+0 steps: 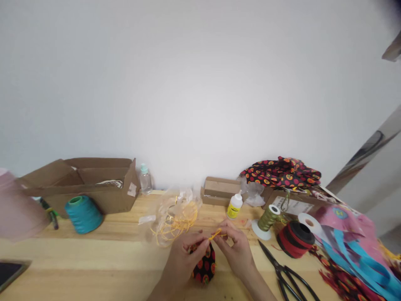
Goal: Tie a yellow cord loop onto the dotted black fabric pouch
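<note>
The small round fabric piece (205, 267) sits low over the tabletop (125, 259), between the person's two hands, black with red and orange round motifs scattered all over it. The left hand (187, 253) covers its upper left side, so I can't make out the full outline, nor whether it rests on the wood. A short bright yellow cord (216, 234), looped or knotted, shows just above it. The left thumb and index finger are pinched together at one end of that cord, and the right hand (234, 247) nips it from the other side, fingers narrow.

Just beyond the left hand, a loose tangle of yellow cord (178, 221) spreads in and around a clear plastic bag. A white glue bottle with a yellow label (234, 207) stands past the right hand, before a small cardboard box (221, 189). Black scissors (283, 269) lie near the right forearm, blades slightly apart, with an olive thread spool (266, 221) and a red-and-black roll (295, 239) behind them. Blue ribbon (360, 261) crowds the right edge. Over on the left, a teal thread cone (83, 214) stands before an open carton (103, 200).
</note>
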`<state>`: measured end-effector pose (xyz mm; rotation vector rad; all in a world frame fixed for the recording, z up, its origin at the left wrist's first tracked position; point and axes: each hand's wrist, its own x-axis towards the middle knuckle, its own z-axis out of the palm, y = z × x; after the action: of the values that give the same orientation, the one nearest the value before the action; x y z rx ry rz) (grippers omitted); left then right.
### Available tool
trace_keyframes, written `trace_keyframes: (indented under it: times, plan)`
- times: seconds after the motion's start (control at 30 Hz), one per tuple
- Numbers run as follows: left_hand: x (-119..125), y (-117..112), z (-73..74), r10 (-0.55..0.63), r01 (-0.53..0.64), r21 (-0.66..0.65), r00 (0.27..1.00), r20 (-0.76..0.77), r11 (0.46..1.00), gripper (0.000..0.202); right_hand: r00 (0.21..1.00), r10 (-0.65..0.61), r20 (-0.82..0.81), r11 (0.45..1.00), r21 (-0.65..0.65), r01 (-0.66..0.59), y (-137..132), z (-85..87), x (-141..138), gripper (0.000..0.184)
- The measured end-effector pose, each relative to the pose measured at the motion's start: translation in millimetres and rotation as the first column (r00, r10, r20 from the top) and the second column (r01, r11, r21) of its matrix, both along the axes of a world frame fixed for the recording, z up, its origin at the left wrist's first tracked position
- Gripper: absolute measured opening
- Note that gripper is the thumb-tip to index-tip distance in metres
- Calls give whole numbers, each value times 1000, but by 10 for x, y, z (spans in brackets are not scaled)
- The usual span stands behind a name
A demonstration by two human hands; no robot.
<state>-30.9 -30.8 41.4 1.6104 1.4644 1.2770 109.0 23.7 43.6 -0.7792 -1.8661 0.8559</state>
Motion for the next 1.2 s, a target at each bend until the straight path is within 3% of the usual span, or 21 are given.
trace_keyframes:
  times: [0.1, 0.2, 0.3, 0.43, 0.6, 0.77, 0.87, 0.97, 1.07, 1.13, 1.2]
  plan:
    - [-1, -6, 21, -63, 63, -8, 998, -9, 998, 26, 991, 107, 78, 993, 32, -110, 68, 105, 42, 11]
    - [4, -14, 30, -74, 74, -23, 997, 11, 997, 24, 950, 171, 262, 966, 143, -214, 80, 258, 91, 10]
    - [5, -20, 23, -38, 47, -61, 990, 132, 997, 26, 912, 102, 398, 923, 304, -236, 15, 371, 136, 9]
    - [-8, -10, 8, -16, 63, -137, 949, 316, 989, 28, 921, -30, 388, 873, 459, -165, -65, 331, 184, 9]
    - [-26, 5, 13, -56, 131, -164, 916, 397, 978, 29, 953, -83, 293, 898, 437, -55, -43, 207, 219, 9]
    - [-30, 11, 13, -33, 117, -174, 906, 423, 978, 29, 929, -41, 368, 890, 436, -133, -82, 291, 217, 10]
    - [-41, 25, -10, -64, 170, -169, 865, 497, 971, 30, 909, -68, 412, 882, 451, -139, -104, 282, 196, 11]
    - [-51, 36, -58, -96, 238, -168, 801, 591, 957, 28, 941, -52, 335, 935, 348, -72, -66, 164, 149, 11]
    - [-53, 41, -93, -115, 275, -178, 786, 608, 945, 26, 993, -26, 118, 997, 71, 17, 5, 11, 76, 9]
    - [-50, 42, -90, -153, 304, -178, 806, 572, 936, 26, 997, -48, -57, 983, -181, 37, 41, -75, 33, 12]
    - [-45, 43, -72, -182, 323, -185, 828, 530, 928, 27, 973, -59, -225, 913, -405, -39, 60, -145, 14, 19]
